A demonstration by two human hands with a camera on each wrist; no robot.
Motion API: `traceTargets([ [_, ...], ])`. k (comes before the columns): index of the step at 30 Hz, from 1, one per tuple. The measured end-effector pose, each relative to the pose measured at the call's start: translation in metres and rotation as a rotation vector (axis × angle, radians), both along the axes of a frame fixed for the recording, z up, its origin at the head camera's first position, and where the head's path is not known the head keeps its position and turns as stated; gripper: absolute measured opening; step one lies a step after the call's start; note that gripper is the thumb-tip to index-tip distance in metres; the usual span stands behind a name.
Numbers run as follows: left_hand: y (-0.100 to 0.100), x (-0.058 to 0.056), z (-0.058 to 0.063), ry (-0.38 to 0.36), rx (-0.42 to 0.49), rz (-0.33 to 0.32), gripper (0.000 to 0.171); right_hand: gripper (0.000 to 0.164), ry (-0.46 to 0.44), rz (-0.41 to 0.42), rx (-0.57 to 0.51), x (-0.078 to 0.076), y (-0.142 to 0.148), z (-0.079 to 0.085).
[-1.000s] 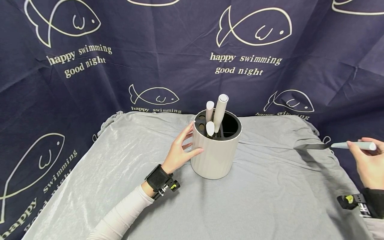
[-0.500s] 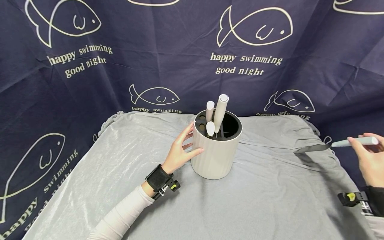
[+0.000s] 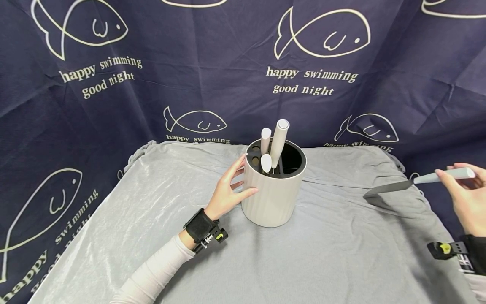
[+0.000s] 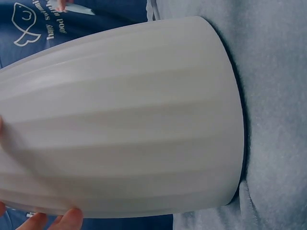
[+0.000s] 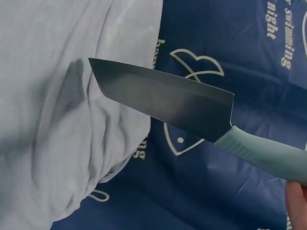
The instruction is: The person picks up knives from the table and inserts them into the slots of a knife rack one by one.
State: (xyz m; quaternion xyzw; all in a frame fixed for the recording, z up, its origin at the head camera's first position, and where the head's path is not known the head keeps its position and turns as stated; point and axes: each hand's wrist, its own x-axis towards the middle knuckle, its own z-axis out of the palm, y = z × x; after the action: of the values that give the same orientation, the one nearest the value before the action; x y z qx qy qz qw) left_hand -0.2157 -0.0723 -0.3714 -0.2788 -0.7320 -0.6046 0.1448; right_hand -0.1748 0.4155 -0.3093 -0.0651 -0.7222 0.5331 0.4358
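A round, light-grey ribbed knife holder [image 3: 271,198] with a black slotted top stands upright on the cloth. My left hand [image 3: 225,192] holds its left side, thumb on the front and fingers toward the back; in the left wrist view fingertips [image 4: 72,218] touch the ribbed wall. Several pale handles stick up from the slots, the tallest handle [image 3: 279,141] leaning right. At far right, my right hand [image 3: 466,200] pinches the pale blue-green handle of a kitchen knife [image 3: 391,188]. Its dark, wide blade [image 5: 163,93] points left toward the holder, in the air above the cloth.
Grey cloth [image 3: 334,253] covers the table, wrinkled toward the right. A dark blue curtain [image 3: 235,55] with white fish drawings and lettering hangs close behind the table and at its sides. The holder's right part is an undivided dark compartment [image 3: 292,159].
The right hand has moved the knife slightly left and tilted it, so the handle end is higher and the blade tip lower. My left hand and the holder have stayed in place.
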Motion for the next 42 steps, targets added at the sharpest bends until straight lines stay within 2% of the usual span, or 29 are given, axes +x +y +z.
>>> traceTargets([
  [5, 0.001, 0.001, 0.002, -0.059, 0.001, 0.005, 0.091, 0.041, -0.013, 0.030, 0.056, 0.002, -0.007, 0.007],
  [15, 0.001, 0.002, 0.003, -0.068, -0.005, 0.013, 0.091, 0.035, -0.121, 0.087, 0.040, 0.009, -0.027, 0.025],
  [17, 0.001, 0.002, 0.004, -0.064, -0.006, 0.013, 0.092, 0.032, -0.109, 0.123, 0.045, 0.010, -0.030, 0.028],
  [24, 0.001, 0.002, 0.004, -0.066, -0.003, 0.012, 0.092, 0.033, -0.024, 0.328, 0.057, 0.016, -0.043, 0.034],
  [28, 0.001, 0.002, 0.004, -0.063, -0.003, 0.011, 0.092, 0.033, -0.021, 0.376, 0.062, 0.018, -0.051, 0.037],
  [32, 0.001, 0.001, 0.003, -0.062, -0.009, 0.014, 0.091, 0.032, -0.055, 0.354, 0.127, 0.023, -0.058, 0.040],
  [35, 0.001, 0.001, 0.003, -0.067, -0.016, 0.020, 0.091, 0.032, -0.109, 0.300, 0.210, 0.027, -0.063, 0.043],
  [42, 0.001, 0.001, 0.003, -0.071, -0.011, 0.016, 0.090, 0.034, -0.186, 0.245, 0.299, 0.034, -0.074, 0.048],
])
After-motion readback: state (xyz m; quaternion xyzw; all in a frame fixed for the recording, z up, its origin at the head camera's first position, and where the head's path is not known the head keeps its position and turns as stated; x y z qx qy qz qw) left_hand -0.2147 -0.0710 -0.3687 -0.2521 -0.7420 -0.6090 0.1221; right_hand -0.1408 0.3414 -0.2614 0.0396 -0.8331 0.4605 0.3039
